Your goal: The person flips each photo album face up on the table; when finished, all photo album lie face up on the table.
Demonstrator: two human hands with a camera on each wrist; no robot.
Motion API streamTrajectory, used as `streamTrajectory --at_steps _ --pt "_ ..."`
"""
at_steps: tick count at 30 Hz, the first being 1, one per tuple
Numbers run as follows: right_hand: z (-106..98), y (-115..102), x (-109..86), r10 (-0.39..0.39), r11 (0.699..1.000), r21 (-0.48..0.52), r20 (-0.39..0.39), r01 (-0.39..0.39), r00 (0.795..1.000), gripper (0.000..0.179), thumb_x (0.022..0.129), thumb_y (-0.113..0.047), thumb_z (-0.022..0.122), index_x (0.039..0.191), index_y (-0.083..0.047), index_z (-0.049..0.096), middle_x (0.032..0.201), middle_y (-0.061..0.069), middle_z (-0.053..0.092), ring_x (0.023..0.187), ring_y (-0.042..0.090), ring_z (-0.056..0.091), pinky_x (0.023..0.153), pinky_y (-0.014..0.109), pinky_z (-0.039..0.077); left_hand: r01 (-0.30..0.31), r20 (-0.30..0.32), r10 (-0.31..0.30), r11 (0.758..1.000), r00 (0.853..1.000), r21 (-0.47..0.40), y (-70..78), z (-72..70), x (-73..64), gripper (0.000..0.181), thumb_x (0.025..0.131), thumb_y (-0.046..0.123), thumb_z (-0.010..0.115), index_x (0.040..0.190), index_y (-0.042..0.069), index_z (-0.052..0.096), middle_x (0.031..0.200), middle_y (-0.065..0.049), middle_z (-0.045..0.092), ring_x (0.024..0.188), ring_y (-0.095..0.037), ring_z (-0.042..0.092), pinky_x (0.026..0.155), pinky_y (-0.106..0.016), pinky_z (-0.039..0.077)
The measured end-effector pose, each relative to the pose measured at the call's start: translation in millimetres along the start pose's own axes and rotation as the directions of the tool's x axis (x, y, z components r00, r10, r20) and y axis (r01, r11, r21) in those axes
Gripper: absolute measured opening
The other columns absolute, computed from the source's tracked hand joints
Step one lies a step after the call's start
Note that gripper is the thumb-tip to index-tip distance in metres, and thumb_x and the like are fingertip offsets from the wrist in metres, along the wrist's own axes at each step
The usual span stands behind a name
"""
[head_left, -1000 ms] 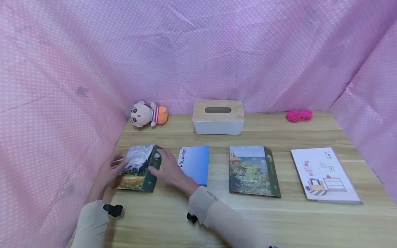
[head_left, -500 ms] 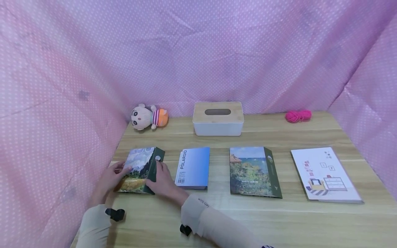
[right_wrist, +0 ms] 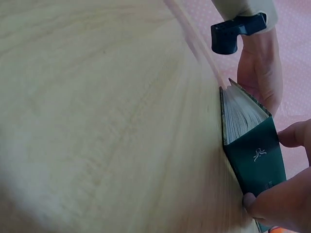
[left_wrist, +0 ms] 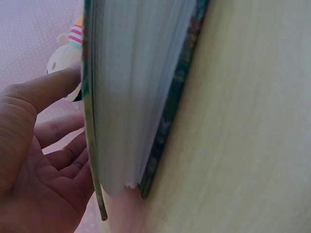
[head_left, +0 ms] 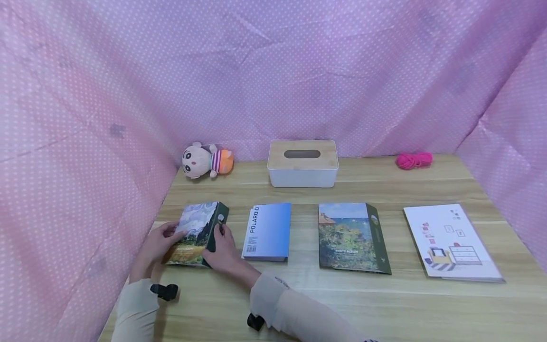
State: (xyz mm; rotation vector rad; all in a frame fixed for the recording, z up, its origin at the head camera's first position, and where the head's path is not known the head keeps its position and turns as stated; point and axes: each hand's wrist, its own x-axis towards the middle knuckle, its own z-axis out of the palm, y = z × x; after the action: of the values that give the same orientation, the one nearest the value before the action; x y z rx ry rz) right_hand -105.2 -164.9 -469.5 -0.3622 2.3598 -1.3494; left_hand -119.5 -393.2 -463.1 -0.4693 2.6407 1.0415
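A thick photo album with a painted landscape cover and dark green spine lies at the left of the table. My left hand holds its open-page side, with the thumb on the upper cover; the left wrist view shows the white page block between the covers. At the spine, my right hand grips the album, its thumb at the upper edge and a fingertip low on the green spine. Right beside this hand lies a blue album marked POLAROID.
Farther right lie another landscape photo album and a white illustrated album. Along the back stand a plush doll, a tissue box with a wooden lid, and a pink yarn skein. Pink dotted cloth hangs behind.
My right hand has moved left and down from above the spine to grip it. My left hand has closed in slightly on the album's left side. The album has shifted only slightly.
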Motion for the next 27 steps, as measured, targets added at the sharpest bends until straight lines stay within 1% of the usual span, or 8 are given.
streamTrajectory --at_steps 4,8,15,17,20,22,24,27 --pt "-4 -3 -4.2 -0.007 1.000 0.020 -0.007 0.007 1.000 0.078 0.089 -0.036 0.056 0.154 -0.016 0.017 0.161 0.007 0.010 0.147 0.023 0.017 0.115 0.040 0.028 -0.013 0.001 0.013 1.000 1.000 0.014 3.6 0.4 -2.2 0.086 0.088 0.061 0.055 0.147 0.003 0.033 0.140 -0.025 0.044 0.124 -0.037 0.045 0.100 -0.051 0.041" --pt "-11 -7 -4.5 -0.018 0.999 0.045 -0.035 0.019 0.999 0.076 0.089 -0.033 0.055 0.154 -0.017 0.018 0.160 0.007 0.009 0.146 0.023 0.018 0.115 0.040 0.029 -0.060 0.003 0.060 0.997 0.998 0.045 8.9 0.8 -3.2 0.085 0.088 0.061 0.055 0.145 0.001 0.036 0.138 -0.025 0.046 0.122 -0.038 0.047 0.099 -0.052 0.042" --pt "-24 -14 -4.0 0.024 0.995 0.096 -0.042 -0.020 0.999 0.077 0.088 -0.039 0.058 0.153 -0.024 0.020 0.160 0.005 0.009 0.141 0.024 0.028 0.111 0.042 0.034 -0.128 0.076 0.126 0.992 0.989 0.024 20.8 4.9 -3.6 0.086 0.089 0.060 0.054 0.145 -0.001 0.035 0.139 -0.027 0.046 0.124 -0.039 0.047 0.101 -0.053 0.041" --pt "-29 -15 -3.4 0.037 0.993 0.113 -0.054 -0.030 0.998 0.079 0.087 -0.040 0.060 0.153 -0.024 0.021 0.159 0.006 0.012 0.140 0.025 0.030 0.110 0.043 0.035 -0.155 0.091 0.151 0.987 0.984 0.036 24.5 7.3 -2.9 0.083 0.090 0.058 0.055 0.144 -0.003 0.037 0.137 -0.027 0.049 0.121 -0.038 0.050 0.099 -0.052 0.043" --pt "-34 -14 -2.3 0.065 0.989 0.138 -0.064 -0.055 0.996 0.080 0.087 -0.041 0.062 0.153 -0.022 0.022 0.158 0.007 0.019 0.137 0.025 0.034 0.110 0.044 0.036 -0.173 0.110 0.166 0.983 0.980 0.057 28.8 10.3 -2.5 0.081 0.091 0.056 0.055 0.142 -0.006 0.038 0.134 -0.027 0.051 0.118 -0.036 0.053 0.096 -0.050 0.045" --pt "-37 -13 -1.1 0.079 0.979 0.191 -0.067 -0.065 0.995 0.082 0.087 -0.040 0.064 0.153 -0.018 0.022 0.155 0.008 0.027 0.136 0.024 0.038 0.109 0.043 0.038 -0.177 0.123 0.168 0.982 0.978 0.067 31.0 11.3 -3.1 0.082 0.092 0.055 0.053 0.143 -0.006 0.037 0.135 -0.028 0.050 0.118 -0.037 0.052 0.096 -0.050 0.045" --pt "-40 -12 0.7 0.083 0.963 0.263 -0.073 -0.061 0.994 0.082 0.088 -0.036 0.066 0.153 -0.015 0.021 0.151 0.009 0.036 0.133 0.022 0.043 0.106 0.041 0.042 -0.176 0.138 0.166 0.983 0.976 0.059 33.1 11.9 -4.0 0.082 0.092 0.056 0.052 0.144 -0.006 0.035 0.137 -0.028 0.048 0.122 -0.039 0.050 0.098 -0.052 0.044" --pt "-45 -11 4.0 0.060 0.921 0.388 -0.090 -0.021 0.994 0.078 0.089 -0.026 0.067 0.152 -0.010 0.024 0.142 0.012 0.048 0.125 0.022 0.052 0.098 0.037 0.048 -0.182 0.170 0.177 0.983 0.969 0.016 35.4 12.4 -5.5 0.082 0.094 0.057 0.048 0.145 -0.005 0.033 0.143 -0.029 0.042 0.129 -0.043 0.043 0.103 -0.056 0.039"
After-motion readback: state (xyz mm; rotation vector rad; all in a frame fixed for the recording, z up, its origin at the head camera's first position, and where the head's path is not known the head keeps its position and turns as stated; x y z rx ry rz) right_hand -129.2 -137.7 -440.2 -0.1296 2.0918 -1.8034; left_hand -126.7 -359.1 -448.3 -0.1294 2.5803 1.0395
